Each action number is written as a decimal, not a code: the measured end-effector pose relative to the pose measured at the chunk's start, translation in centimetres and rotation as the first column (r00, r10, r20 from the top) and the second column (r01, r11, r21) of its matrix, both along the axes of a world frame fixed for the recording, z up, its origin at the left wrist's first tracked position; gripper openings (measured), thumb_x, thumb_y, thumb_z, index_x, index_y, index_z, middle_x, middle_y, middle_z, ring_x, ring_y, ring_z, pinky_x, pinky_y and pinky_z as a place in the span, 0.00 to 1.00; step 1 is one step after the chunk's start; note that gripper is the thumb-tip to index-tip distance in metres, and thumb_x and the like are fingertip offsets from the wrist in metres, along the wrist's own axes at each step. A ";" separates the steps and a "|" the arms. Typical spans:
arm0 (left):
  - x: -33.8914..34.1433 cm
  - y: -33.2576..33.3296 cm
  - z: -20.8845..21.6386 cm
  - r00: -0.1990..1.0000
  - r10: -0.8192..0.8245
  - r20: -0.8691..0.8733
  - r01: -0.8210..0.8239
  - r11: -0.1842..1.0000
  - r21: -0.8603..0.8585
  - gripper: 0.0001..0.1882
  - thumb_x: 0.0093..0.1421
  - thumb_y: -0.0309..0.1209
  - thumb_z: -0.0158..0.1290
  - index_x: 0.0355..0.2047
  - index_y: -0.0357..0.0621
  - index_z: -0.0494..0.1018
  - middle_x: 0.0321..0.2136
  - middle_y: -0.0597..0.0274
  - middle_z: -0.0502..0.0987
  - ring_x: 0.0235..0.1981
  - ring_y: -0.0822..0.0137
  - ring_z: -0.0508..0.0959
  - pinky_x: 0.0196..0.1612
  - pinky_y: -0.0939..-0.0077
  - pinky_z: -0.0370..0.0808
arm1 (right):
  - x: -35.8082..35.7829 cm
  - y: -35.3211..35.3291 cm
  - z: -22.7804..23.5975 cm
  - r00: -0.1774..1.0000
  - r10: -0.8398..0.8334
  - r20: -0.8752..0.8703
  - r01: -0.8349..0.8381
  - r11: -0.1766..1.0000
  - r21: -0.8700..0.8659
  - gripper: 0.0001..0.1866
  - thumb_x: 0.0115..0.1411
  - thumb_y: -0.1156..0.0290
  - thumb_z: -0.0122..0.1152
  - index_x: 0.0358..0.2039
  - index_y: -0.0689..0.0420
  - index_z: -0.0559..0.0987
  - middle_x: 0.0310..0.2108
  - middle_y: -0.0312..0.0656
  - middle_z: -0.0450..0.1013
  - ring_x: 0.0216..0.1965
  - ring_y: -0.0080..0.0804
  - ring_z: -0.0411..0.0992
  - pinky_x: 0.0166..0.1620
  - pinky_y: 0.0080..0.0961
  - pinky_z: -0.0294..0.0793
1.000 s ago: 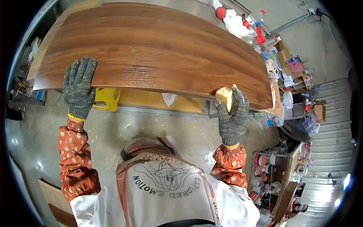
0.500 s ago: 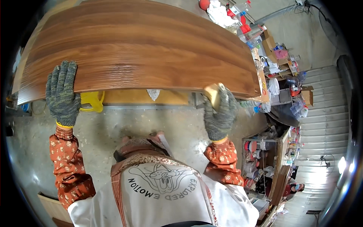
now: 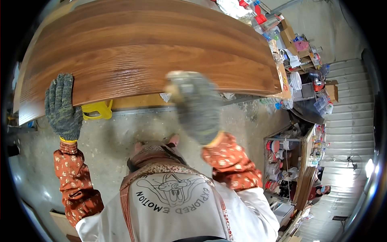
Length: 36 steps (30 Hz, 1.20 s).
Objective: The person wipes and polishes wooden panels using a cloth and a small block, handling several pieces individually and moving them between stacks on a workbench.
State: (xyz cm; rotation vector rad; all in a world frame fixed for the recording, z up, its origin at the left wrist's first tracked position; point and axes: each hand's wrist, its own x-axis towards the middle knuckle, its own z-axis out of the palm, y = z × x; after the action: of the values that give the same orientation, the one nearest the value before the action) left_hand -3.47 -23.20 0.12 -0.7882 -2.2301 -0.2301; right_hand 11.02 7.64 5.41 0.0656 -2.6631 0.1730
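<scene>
A long brown wood-grain board (image 3: 153,48) with a glossy face lies across a work surface in front of me. My left hand (image 3: 63,109), in a grey-green knitted glove, rests at the board's near left edge, its fingers stretched out flat on top. Near the middle of that same edge is my right hand (image 3: 197,107), gloved alike and smeared by motion. Its fingers are bent round a small pale tan block (image 3: 172,89), mostly hidden by the glove and too blurred to tell its material.
Under the board's near edge stands a yellow plastic stool (image 3: 98,110). Bottles, cardboard boxes and a white bucket (image 3: 295,80) crowd the right side. A shelf with tins (image 3: 274,146) stands lower right, and another person (image 3: 318,191) is farther off.
My right hand has swept left along the board's near edge with the pale tan block. My left hand stays flat at the left edge. The whole view has shifted slightly.
</scene>
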 end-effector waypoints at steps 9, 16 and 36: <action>0.1 -1.5 -0.7 0.999 0.035 0.030 -0.033 0.998 -0.056 0.33 0.49 0.23 0.52 0.59 0.49 0.66 0.59 0.59 0.66 0.61 0.56 0.64 0.65 0.61 0.55 | 2.4 4.3 0.6 0.999 -0.023 0.048 0.016 0.990 0.143 0.22 0.53 0.75 0.57 0.51 0.52 0.72 0.50 0.47 0.67 0.51 0.44 0.66 0.49 0.37 0.67; 0.1 0.0 0.6 1.000 0.024 0.019 -0.022 0.996 -0.086 0.30 0.52 0.27 0.49 0.58 0.45 0.65 0.58 0.58 0.67 0.61 0.55 0.63 0.65 0.60 0.54 | 4.1 7.9 3.0 0.985 -0.030 -0.168 0.053 0.990 0.135 0.20 0.54 0.72 0.59 0.49 0.50 0.71 0.45 0.43 0.70 0.45 0.45 0.69 0.45 0.40 0.69; -0.8 -1.7 0.4 0.998 -0.053 -0.027 0.051 0.997 -0.064 0.31 0.48 0.21 0.48 0.56 0.40 0.67 0.56 0.54 0.69 0.58 0.52 0.66 0.63 0.58 0.57 | 5.2 12.6 1.1 0.976 -0.058 -0.208 0.072 0.996 0.061 0.18 0.57 0.68 0.53 0.48 0.52 0.73 0.45 0.46 0.70 0.48 0.42 0.69 0.50 0.37 0.69</action>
State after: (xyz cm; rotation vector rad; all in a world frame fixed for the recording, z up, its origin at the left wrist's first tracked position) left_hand -4.30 -24.86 0.50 -0.8788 -2.2006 -0.1729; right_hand 16.19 20.24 6.48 0.0174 -2.4602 0.0507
